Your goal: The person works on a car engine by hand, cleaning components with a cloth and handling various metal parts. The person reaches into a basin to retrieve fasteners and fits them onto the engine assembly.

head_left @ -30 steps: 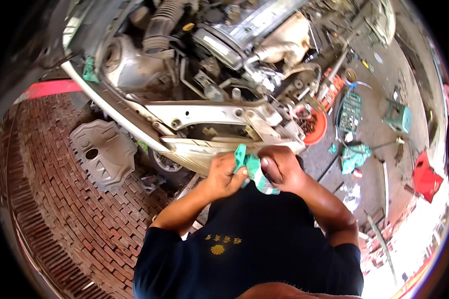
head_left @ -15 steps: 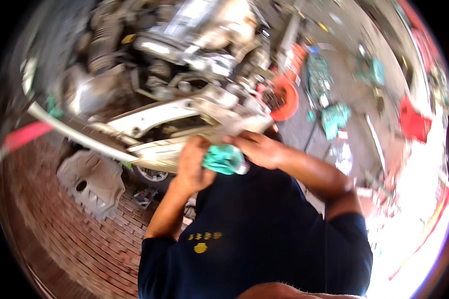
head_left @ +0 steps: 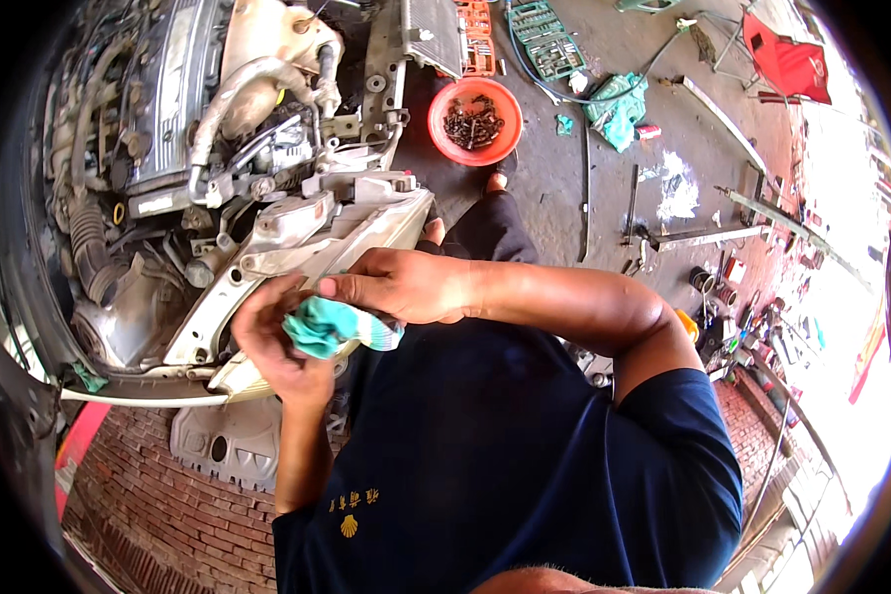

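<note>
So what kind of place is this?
Probably a car repair shop: a car's engine is uncovered, a green toolbox holds metal tools, and a red bowl of small dark parts sits on the floor.

Left hand (head_left: 279,342) and right hand (head_left: 401,284) are close together.
Left fingers (head_left: 252,317) are curled, right thumb (head_left: 339,289) points toward them, and right forearm (head_left: 564,297) lies almost level.
</note>
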A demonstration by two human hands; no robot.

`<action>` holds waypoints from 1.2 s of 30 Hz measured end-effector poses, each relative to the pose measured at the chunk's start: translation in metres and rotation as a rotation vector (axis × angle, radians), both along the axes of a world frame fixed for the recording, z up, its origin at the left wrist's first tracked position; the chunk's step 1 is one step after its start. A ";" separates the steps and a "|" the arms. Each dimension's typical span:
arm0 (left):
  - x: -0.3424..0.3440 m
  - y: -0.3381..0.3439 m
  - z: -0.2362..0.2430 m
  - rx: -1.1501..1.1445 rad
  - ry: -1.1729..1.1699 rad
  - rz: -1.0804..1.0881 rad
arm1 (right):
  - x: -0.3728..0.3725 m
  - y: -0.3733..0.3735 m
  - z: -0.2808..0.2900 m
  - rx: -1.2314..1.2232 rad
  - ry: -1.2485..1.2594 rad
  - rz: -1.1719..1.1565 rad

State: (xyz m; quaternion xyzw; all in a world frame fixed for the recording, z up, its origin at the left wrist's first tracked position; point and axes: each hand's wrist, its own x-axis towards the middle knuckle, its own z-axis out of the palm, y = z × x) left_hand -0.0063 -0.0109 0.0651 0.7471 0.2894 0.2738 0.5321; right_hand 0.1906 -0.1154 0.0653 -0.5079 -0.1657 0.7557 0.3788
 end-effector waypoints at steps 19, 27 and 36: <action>-0.022 0.000 -0.026 -0.026 0.091 -0.266 | 0.003 -0.013 -0.013 0.657 -0.655 -0.125; -0.037 -0.015 -0.057 -0.429 0.098 0.217 | 0.007 -0.010 -0.029 1.119 -1.029 -0.282; 0.003 0.010 -0.004 0.386 0.313 -0.166 | 0.001 -0.009 -0.023 0.259 0.146 0.027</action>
